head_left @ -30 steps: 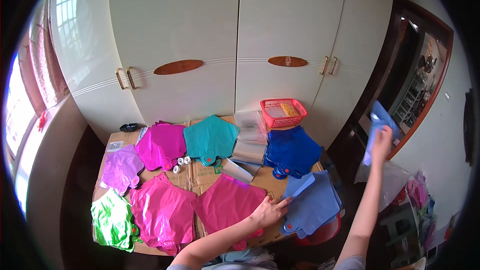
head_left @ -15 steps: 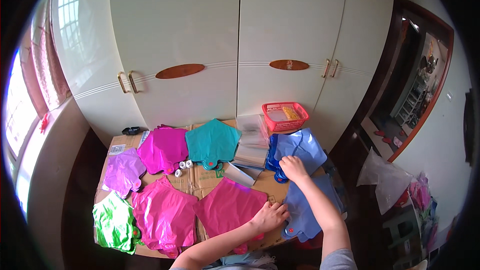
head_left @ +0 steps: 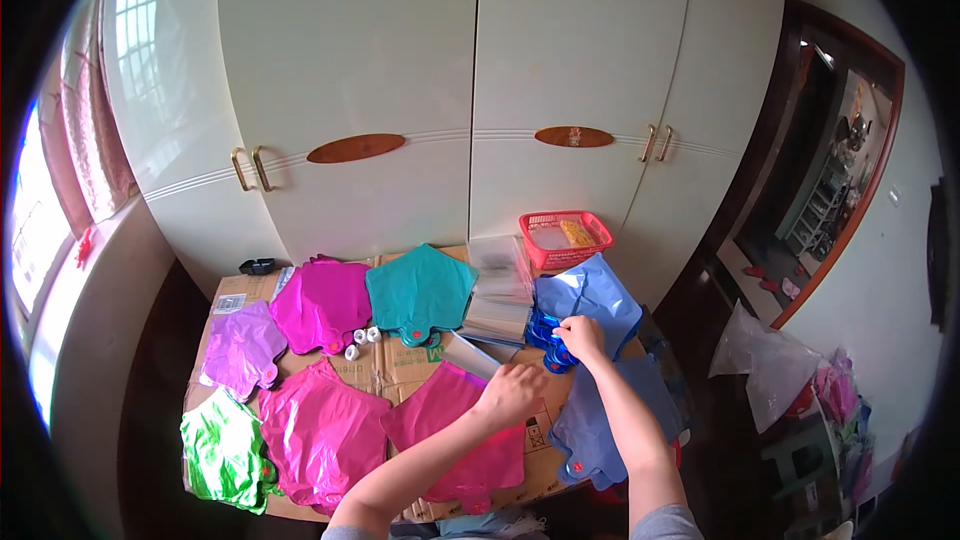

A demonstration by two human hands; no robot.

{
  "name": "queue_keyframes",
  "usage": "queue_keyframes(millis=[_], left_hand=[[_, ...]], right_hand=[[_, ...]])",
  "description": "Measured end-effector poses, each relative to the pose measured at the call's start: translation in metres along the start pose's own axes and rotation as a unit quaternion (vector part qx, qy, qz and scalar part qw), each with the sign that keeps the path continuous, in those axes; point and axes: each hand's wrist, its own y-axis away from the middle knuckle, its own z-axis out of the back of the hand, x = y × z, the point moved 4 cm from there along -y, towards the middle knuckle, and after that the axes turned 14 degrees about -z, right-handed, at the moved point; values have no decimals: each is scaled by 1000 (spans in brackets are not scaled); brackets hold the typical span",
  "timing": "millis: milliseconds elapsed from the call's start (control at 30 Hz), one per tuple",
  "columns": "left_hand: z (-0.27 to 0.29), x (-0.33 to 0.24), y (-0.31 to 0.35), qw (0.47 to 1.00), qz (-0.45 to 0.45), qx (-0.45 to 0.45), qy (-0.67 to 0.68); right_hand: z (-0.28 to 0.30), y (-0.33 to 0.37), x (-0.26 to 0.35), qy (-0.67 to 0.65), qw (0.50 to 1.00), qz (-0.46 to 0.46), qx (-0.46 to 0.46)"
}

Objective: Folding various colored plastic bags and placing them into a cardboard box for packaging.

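sheet, light blue, glossy and creased, over darker blue ones.

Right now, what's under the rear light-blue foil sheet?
Under the light-blue foil sheet, dark-blue foil sheets show at lower left, by the right hand. The rest is covered; I can't count them.

We see a glossy, creased light-blue foil sheet, angular in outline, spread over the dark-blue foil stack at the counter's two o'clock; the stack's rounded tabs peek out uncovered toward the sheet's seven o'clock.
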Motion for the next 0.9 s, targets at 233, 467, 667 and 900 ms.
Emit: queue_keyframes(millis=[233, 467, 667, 900], left_hand=[[-30, 50, -64, 984, -9, -103, -143], [-59, 68, -75, 995, 36, 82, -44], [-67, 65, -74, 994, 46, 65, -74], [-53, 65, -62, 992, 61, 68, -90]], right_hand=[[-11, -23, -32, -112, 991, -61, 36], [-7, -41, -74, -433, 868, -186, 157], [95, -79, -164, -552, 779, -270, -121], [242, -40, -7, -146, 894, 34, -423]])
